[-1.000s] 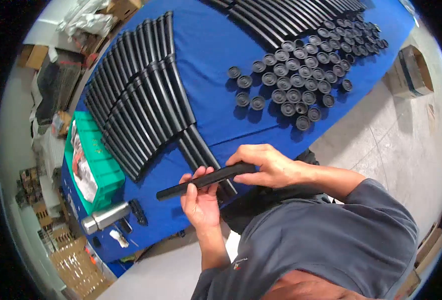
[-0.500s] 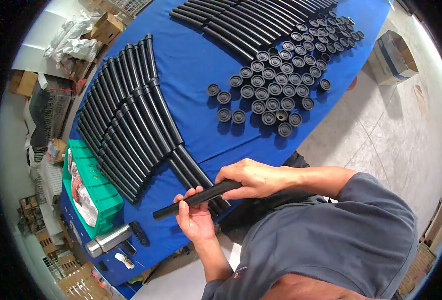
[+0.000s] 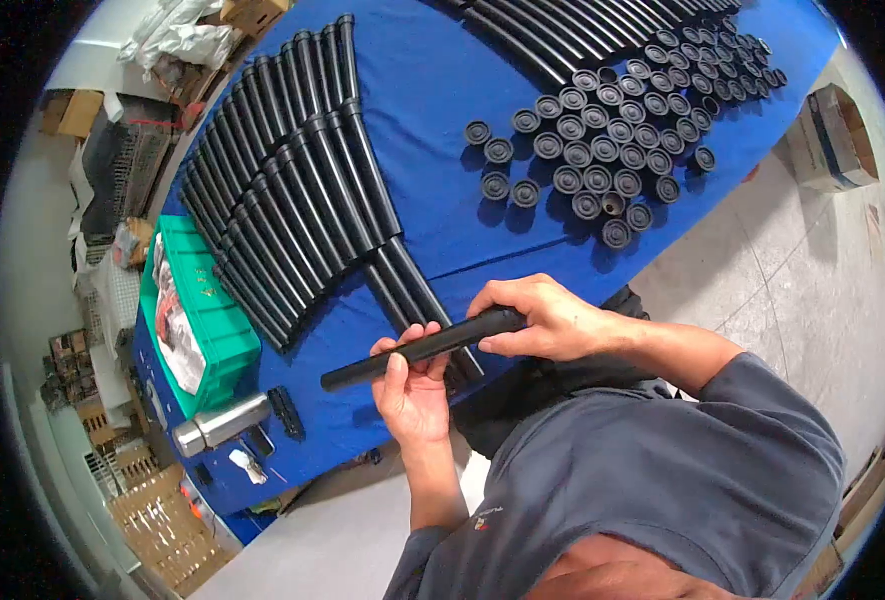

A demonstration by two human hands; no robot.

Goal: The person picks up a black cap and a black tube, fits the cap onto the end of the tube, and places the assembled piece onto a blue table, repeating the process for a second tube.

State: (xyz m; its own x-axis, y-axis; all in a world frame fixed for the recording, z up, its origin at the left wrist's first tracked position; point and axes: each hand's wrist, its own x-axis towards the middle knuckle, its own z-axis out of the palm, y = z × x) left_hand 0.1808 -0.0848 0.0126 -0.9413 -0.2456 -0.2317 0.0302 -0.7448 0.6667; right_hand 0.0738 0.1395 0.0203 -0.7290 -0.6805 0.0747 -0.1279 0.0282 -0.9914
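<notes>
A black tube (image 3: 360, 373) lies slanted across both my hands in front of my body. My left hand (image 3: 415, 398) supports its middle from below, thumb on the near side and fingertips curled up behind it. At the upper right end, my right hand (image 3: 553, 320) is closed round the tube, covering part of that end. Just beyond my hands, a couple of loose black tubes (image 3: 403, 285) lie on the blue cloth. Farther left are rows of black tubes with wider collared ends (image 3: 313, 190). Many round black caps (image 3: 604, 149) sit to the upper right.
A blue cloth (image 3: 443, 225) covers the table. Along its left side stand a green crate (image 3: 225, 350) with plastic bags inside and a steel flask (image 3: 223, 422) lying down. More tubes (image 3: 563, 30) lie at the far edge. A cardboard box (image 3: 833, 140) stands on the floor at right.
The view has shifted, so the table things appear higher and left-side items slightly different in place. Both hands keep hold of the tube, which is tilted about the same.
</notes>
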